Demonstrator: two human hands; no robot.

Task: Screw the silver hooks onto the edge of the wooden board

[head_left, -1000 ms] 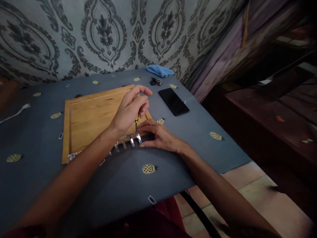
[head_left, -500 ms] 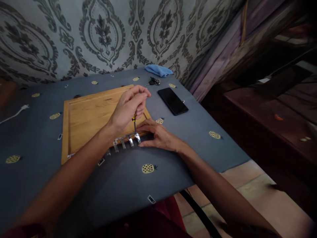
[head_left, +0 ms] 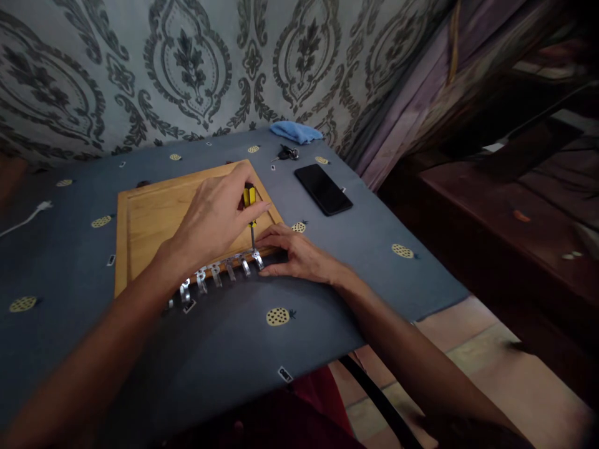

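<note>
My left hand (head_left: 213,209) is closed on the yellow-and-black handle of a screwdriver (head_left: 249,198), which stands nearly upright. Its tip meets the right end of a shiny metal hook rail (head_left: 229,268). That rail, with several hooks, lies along the near edge of a framed wooden board (head_left: 159,218). My right hand (head_left: 297,252) pinches the rail's right end, thumb beside the last hook and fingers at the board's corner. The screw under the tip is too small to make out. My left forearm covers the board's near left corner.
A black phone (head_left: 322,189) lies right of the board. Behind it are a bunch of keys (head_left: 286,153) and a blue cloth (head_left: 296,131). A white cable plug (head_left: 44,205) rests at far left. Patterned wall covering rises behind the table (head_left: 327,299).
My left hand has turned on the screwdriver and shifted left and down, so more of the handle shows. More hooks are visible beside my forearm. My right hand stays at the rail's end.
</note>
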